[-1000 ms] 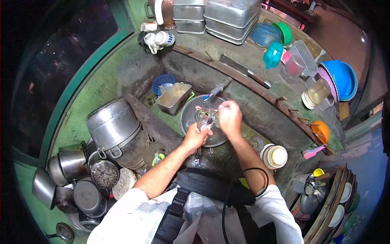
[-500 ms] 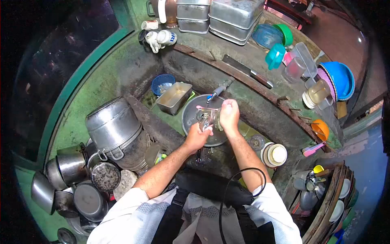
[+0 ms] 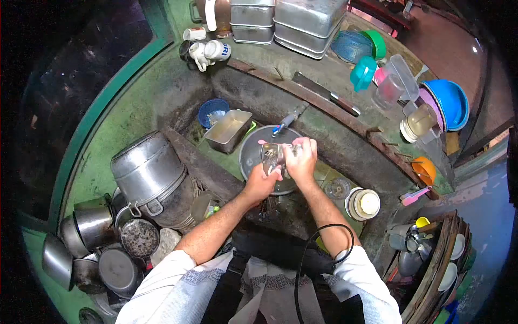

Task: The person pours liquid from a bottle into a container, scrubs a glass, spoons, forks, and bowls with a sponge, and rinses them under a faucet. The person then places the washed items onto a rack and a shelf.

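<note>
My left hand [image 3: 259,184] is closed around a clear drinking glass [image 3: 272,154], which lies tilted sideways over the basin. Against the glass's right end, the fingers of my right hand [image 3: 301,163] are curled and gripping; the palm side is hidden. Beneath both hands sits a round grey basin [image 3: 251,141] with water in it. A thin pink-tipped utensil [image 3: 263,142] shows just beyond the glass. Behind the basin, a tap [image 3: 280,127] with a blue lever juts from the wall.
Left of the basin are a rectangular metal pan [image 3: 229,131] and a blue bowl [image 3: 213,112]. Large pots [image 3: 148,162] crowd the left side. Stacked plates [image 3: 368,204] stand at right. A cleaver [image 3: 329,96] rests on the ledge, with cups [image 3: 217,50] and plastic containers [image 3: 391,89].
My right hand has turned and its fingers have shifted over the glass's right end. My left hand keeps its hold, and the whole view has shifted slightly.
</note>
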The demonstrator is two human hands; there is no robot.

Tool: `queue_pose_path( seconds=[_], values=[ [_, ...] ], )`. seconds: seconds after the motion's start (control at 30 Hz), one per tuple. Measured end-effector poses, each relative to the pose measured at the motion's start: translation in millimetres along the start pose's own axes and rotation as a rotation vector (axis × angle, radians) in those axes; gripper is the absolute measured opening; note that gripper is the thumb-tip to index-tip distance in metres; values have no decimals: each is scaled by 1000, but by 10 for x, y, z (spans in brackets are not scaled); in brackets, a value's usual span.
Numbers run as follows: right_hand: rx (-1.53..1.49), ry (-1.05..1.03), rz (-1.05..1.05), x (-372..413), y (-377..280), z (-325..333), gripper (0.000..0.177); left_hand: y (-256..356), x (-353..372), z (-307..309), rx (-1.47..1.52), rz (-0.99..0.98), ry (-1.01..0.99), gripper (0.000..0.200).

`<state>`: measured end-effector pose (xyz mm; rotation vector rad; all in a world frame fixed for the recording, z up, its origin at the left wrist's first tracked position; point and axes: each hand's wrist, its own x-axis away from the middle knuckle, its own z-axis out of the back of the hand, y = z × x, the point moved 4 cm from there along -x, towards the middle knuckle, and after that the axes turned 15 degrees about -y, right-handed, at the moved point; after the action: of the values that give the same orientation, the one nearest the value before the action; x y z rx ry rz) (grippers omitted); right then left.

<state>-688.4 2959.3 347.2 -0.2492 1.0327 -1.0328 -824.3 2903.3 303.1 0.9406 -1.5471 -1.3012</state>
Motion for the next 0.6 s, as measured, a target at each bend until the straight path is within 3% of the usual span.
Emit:
queue_pose_path(
  seconds=[0.07,0.1,0.13,0.2,0.27,0.33,0.37,0.4,0.47,0.5,0.6],
  values=[
    [-353,-12,-315,-66,406,-89,12,-2,22,-53,130,63,45,20],
    [-237,105,-286,-57,435,19,7,-30,8,-28,158,46,30,17],
    [-332,192,-183,-31,730,-18,4,-41,-9,17,157,41,32,17],
    [-1403,217,-621,113,861,-97,12,-102,2,71,442,60,-65,11],
    [-1635,90,-833,65,360,-28,20,-85,-2,61,620,185,-146,4],
    [-1837,-154,-784,151,361,-178,18,-119,-29,-11,788,246,-206,4],
    [-2227,-368,-560,139,472,-305,23,-107,-19,-29,787,248,-207,4],
    [-2228,-367,-556,66,606,-322,23,-59,-7,-63,835,251,-265,5],
    [-2180,-533,-296,-109,619,-240,28,-47,28,-74,882,261,-319,6],
    [-2101,-393,-355,-156,662,-132,35,-48,33,-51,884,255,-351,7],
    [-1935,-313,-524,-66,340,-67,41,-130,-4,-56,857,221,-368,8]
  ],
)
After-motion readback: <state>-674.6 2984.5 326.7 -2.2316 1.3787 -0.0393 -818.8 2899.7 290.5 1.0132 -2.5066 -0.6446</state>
